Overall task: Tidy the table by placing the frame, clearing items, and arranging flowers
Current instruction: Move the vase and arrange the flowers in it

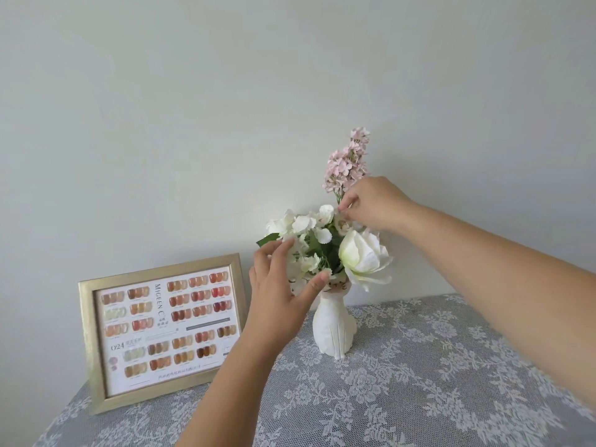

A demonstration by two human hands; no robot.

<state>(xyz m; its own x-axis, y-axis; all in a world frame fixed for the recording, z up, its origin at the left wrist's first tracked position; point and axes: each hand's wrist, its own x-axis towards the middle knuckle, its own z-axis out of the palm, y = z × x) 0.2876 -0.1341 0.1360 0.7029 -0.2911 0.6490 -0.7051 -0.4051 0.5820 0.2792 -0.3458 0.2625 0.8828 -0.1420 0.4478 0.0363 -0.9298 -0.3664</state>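
The frame (163, 330) already stands upright against the wall, off to the outer side of the left hand (277, 295), and nothing loose lies on the lace cloth (419, 366), so what remains looks like the flower arranging. To do this step well, I'd say the pink sprig (348, 162) wants guiding straight down among the other stems while the bunch is steadied, so the narrow white vase (333, 330) doesn't rock; a light touch matters, since the tall sprig could lever the vase over if pushed sideways. The right hand (371, 204) has its fingers pinched together on the sprig's stem just beneath the pink blossoms, the fingertips (346, 209) touching the top of the small white blooms (306, 230). The blossoms rise above the knuckles, and the big white rose (362, 256) hangs just below that wrist. The left hand is spread, fingers apart and gripping nothing: its forefinger tips brush the white petals on the near side of the bunch, and its thumb (317, 282) rests by the vase's neck, beneath the leaves. The vase body stands just beyond the left palm, on the cloth, between the two forearms.
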